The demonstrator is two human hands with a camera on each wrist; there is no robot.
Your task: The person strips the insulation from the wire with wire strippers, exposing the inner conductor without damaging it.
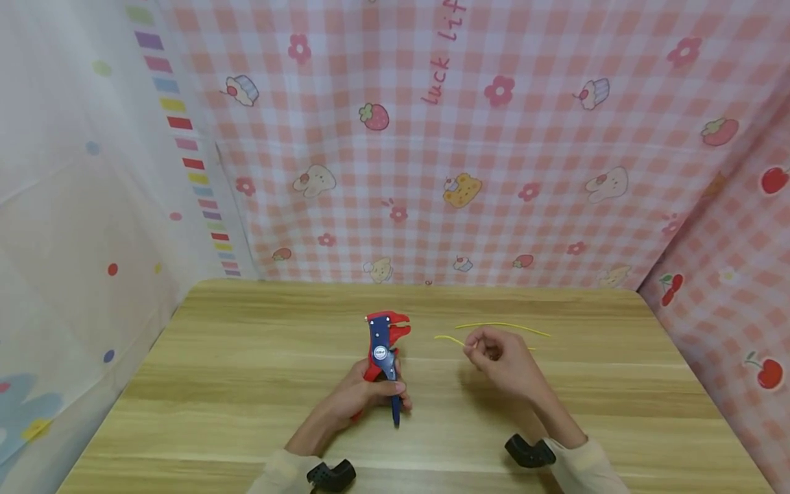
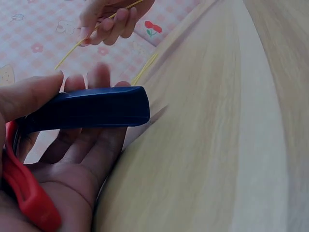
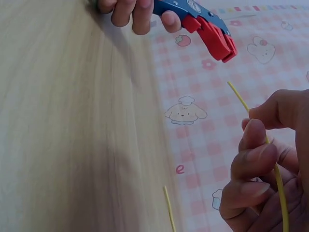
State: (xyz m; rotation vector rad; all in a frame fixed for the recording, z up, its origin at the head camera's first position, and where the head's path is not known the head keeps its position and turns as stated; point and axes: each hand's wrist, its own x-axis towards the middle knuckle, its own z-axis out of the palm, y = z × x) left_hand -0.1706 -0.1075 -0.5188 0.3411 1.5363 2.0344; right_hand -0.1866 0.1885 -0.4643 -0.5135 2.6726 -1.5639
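Observation:
My left hand [image 1: 370,394] grips a wire stripper [image 1: 379,336] with a red and blue body, its red head pointing away from me and to the right. In the left wrist view the blue handle [image 2: 96,108] crosses the fingers and the red handle [image 2: 34,193] lies against the palm. Between thumb and fingertips, my right hand [image 1: 506,360] pinches a thin yellow wire [image 3: 279,183]. One end of that wire sticks out toward the stripper's head, apart from it. A second yellow wire [image 1: 503,324] lies on the table just beyond the right hand.
The wooden table [image 1: 216,363] runs back to a pink checked cloth [image 1: 395,158] hanging behind it. A white dotted cloth [image 1: 80,185] hangs on the left, and another checked cloth [image 1: 740,295] on the right. Black wrist devices [image 1: 529,451] sit near both sleeves.

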